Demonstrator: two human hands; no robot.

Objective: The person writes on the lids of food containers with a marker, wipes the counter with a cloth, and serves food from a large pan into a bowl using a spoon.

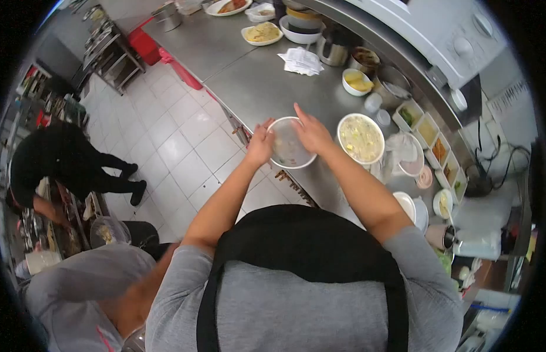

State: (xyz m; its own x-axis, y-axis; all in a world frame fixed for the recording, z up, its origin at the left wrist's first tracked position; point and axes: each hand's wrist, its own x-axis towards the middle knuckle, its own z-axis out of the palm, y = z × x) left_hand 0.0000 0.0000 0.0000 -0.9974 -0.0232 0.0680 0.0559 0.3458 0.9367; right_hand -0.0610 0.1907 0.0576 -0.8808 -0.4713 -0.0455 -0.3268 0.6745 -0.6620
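Note:
Both hands are around a round white tub with a cloudy, see-through lid [289, 146], at the front edge of the steel counter. My left hand [261, 144] grips its left rim. On the other side my right hand [314, 134] presses against the rim, its thumb over the lid and its index finger stretched out. The contents show only dimly through the lid. Just right of my right hand stands an uncovered white tub [360, 138] of pale soup with yellow pieces.
Clear plastic bags [396, 154] and small condiment trays [426, 129] line the right side. A bowl of yellow slices [357, 82], a paper slip [301, 61] and a plate of food [262, 33] sit farther back. Two other people work at left, one in black [56, 155], one in grey [85, 281].

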